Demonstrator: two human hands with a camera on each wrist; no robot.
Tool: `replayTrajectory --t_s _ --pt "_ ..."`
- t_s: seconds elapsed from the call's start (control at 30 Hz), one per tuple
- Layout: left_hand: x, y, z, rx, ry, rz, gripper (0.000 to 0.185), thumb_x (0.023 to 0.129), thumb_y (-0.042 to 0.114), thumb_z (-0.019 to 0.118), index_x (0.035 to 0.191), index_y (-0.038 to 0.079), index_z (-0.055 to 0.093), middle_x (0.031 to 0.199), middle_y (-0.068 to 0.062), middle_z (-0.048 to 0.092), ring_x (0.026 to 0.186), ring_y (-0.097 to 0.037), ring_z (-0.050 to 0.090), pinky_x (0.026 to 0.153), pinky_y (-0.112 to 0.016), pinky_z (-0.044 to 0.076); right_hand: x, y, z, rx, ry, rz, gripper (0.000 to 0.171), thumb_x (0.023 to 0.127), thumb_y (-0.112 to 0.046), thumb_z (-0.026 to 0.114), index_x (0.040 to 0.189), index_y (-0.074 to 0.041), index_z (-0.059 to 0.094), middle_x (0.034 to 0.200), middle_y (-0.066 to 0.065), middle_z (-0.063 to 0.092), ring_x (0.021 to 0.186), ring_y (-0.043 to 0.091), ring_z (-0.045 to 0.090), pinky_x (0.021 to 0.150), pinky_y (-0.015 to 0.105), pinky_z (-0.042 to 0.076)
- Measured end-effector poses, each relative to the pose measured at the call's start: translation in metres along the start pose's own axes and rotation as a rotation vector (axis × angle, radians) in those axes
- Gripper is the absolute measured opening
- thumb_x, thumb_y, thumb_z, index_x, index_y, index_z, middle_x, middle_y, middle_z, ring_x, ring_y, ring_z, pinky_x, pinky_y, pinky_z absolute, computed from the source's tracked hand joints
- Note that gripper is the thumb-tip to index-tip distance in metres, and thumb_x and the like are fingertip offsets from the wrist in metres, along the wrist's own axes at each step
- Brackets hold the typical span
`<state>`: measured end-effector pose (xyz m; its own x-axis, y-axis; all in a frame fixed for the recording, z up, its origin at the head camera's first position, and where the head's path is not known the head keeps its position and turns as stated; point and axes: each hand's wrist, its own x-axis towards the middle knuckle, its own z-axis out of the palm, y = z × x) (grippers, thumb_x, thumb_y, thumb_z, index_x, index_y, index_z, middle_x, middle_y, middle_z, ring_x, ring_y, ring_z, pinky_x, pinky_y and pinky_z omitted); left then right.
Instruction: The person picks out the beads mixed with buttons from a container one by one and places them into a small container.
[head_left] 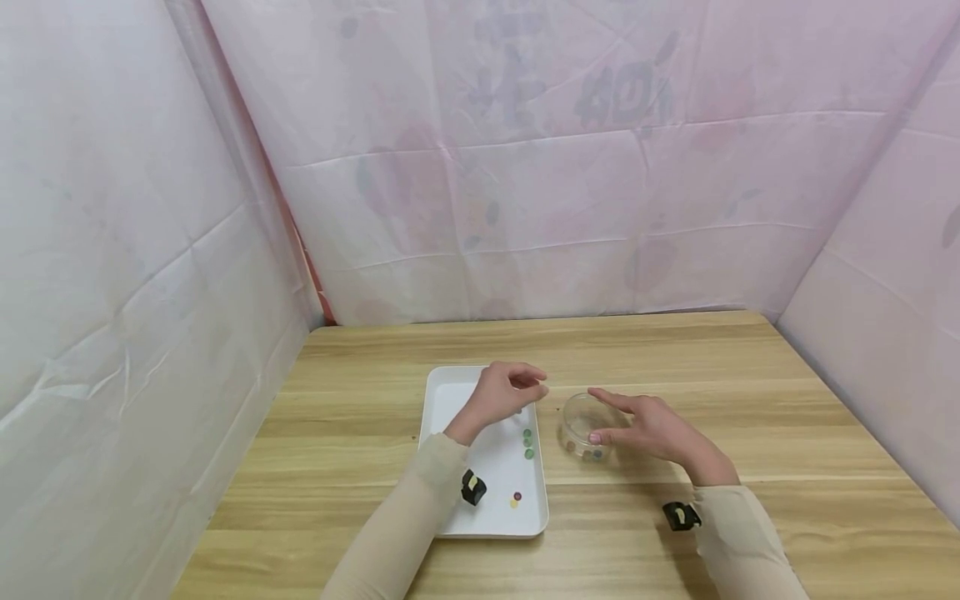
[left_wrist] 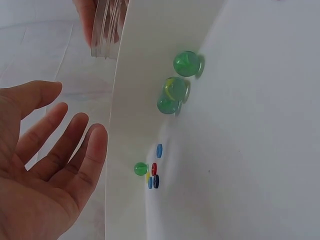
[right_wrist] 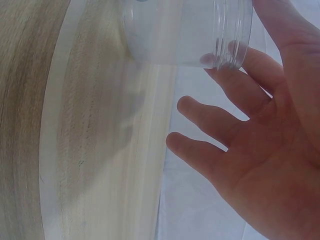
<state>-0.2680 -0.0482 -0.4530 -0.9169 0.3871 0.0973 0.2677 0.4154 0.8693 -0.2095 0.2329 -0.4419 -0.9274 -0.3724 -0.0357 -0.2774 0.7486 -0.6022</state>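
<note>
My left hand (head_left: pixel 504 393) is over the right side of the white tray (head_left: pixel 480 527), thumb and fingers apart and loosely bent. In the left wrist view no object shows in its palm. Green glass marbles (left_wrist: pixel 187 63) and small buttons (left_wrist: pixel 154 169) in blue, red and yellow lie in the tray. My right hand (head_left: pixel 651 429) grips a clear round jar (head_left: pixel 577 412) by its rim, thumb on the near side and fingers on the far side. Several small coloured pieces show low inside the jar. In the right wrist view the threaded neck (right_wrist: pixel 232 35) is between thumb and fingers.
The wooden table (head_left: pixel 360 400) has the tray left of the jar. Printed white-pink sheets (head_left: pixel 525 208) hang behind it and at both sides. Black wrist cameras (head_left: pixel 681 516) sit at both sleeves. A dark red button (head_left: pixel 517 496) and a yellow one lie near the tray's front.
</note>
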Motion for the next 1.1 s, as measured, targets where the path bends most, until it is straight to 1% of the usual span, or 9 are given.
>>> replayTrajectory --t_s 0.13,0.23,0.3,0.4,0.63,0.8,0.93,1.03,1.1 --pt "0.001 -0.004 -0.001 -0.007 0.011 -0.008 0.029 0.096 0.023 0.077 0.121 0.008 0.078 0.102 -0.004 0.079 0.085 -0.005 0.067 0.072 -0.022 0.054 0.000 -0.001 0.000 0.004 -0.004 0.007 0.086 0.088 -0.058 0.080 0.157 -0.016 0.052 0.148 0.027 0.059 0.135 0.046 0.059 0.110 0.065 0.047" --pt "0.001 -0.006 -0.002 -0.010 0.019 -0.012 0.027 0.096 0.023 0.077 0.119 0.008 0.079 0.102 -0.004 0.080 0.086 -0.005 0.067 0.074 -0.022 0.054 -0.001 -0.001 0.000 0.004 -0.010 0.022 0.086 0.087 -0.059 0.079 0.157 -0.017 0.051 0.149 0.028 0.058 0.132 0.041 0.061 0.108 0.064 0.048" --pt "0.001 -0.007 -0.002 -0.014 0.023 -0.014 0.026 0.096 0.023 0.077 0.117 0.009 0.079 0.103 -0.005 0.080 0.086 -0.006 0.068 0.074 -0.022 0.055 -0.001 -0.001 0.000 0.003 -0.014 0.031 0.087 0.087 -0.060 0.079 0.157 -0.017 0.051 0.149 0.028 0.057 0.129 0.038 0.062 0.107 0.063 0.049" --pt "0.002 -0.010 -0.002 -0.016 0.028 -0.023 0.027 0.095 0.023 0.077 0.117 0.008 0.080 0.103 -0.006 0.080 0.086 -0.006 0.068 0.074 -0.022 0.055 -0.001 -0.001 0.000 0.001 -0.014 0.037 0.087 0.087 -0.060 0.079 0.157 -0.018 0.051 0.150 0.028 0.057 0.128 0.037 0.062 0.107 0.062 0.050" --pt "0.001 -0.013 -0.003 0.000 0.033 -0.059 0.028 0.096 0.023 0.076 0.119 0.007 0.079 0.105 -0.006 0.080 0.088 -0.007 0.069 0.072 -0.022 0.054 -0.001 -0.001 0.001 0.005 -0.011 0.032 0.087 0.087 -0.060 0.079 0.157 -0.018 0.051 0.150 0.028 0.057 0.133 0.042 0.060 0.108 0.063 0.049" --pt "0.002 -0.016 -0.003 0.011 0.034 -0.059 0.026 0.095 0.019 0.077 0.117 0.005 0.079 0.110 -0.008 0.080 0.086 -0.005 0.067 0.066 -0.020 0.052 -0.001 -0.001 0.000 0.002 -0.003 0.007 0.085 0.088 -0.058 0.079 0.157 -0.016 0.051 0.149 0.028 0.058 0.135 0.045 0.059 0.109 0.064 0.048" --pt "0.001 -0.017 -0.004 0.006 0.031 -0.072 0.025 0.094 0.018 0.077 0.114 0.004 0.079 0.106 -0.009 0.079 0.080 -0.006 0.064 0.061 -0.021 0.051 0.000 0.000 -0.001 -0.001 -0.003 0.007 0.086 0.088 -0.059 0.079 0.157 -0.017 0.051 0.149 0.027 0.058 0.135 0.044 0.059 0.108 0.063 0.049" --pt "0.001 -0.018 -0.005 0.003 0.033 -0.095 0.022 0.094 0.018 0.078 0.112 0.006 0.080 0.097 -0.008 0.077 0.075 -0.006 0.061 0.058 -0.020 0.049 -0.001 0.001 -0.001 0.002 -0.005 0.009 0.086 0.088 -0.059 0.079 0.157 -0.016 0.051 0.150 0.027 0.057 0.135 0.043 0.059 0.108 0.063 0.049" --pt "0.001 -0.019 -0.005 0.000 0.030 -0.123 0.019 0.093 0.018 0.078 0.110 0.009 0.081 0.092 -0.008 0.076 0.071 -0.007 0.060 0.056 -0.021 0.048 -0.001 0.001 -0.001 0.003 -0.005 0.009 0.087 0.088 -0.058 0.079 0.157 -0.016 0.051 0.150 0.027 0.057 0.135 0.044 0.059 0.108 0.063 0.049"
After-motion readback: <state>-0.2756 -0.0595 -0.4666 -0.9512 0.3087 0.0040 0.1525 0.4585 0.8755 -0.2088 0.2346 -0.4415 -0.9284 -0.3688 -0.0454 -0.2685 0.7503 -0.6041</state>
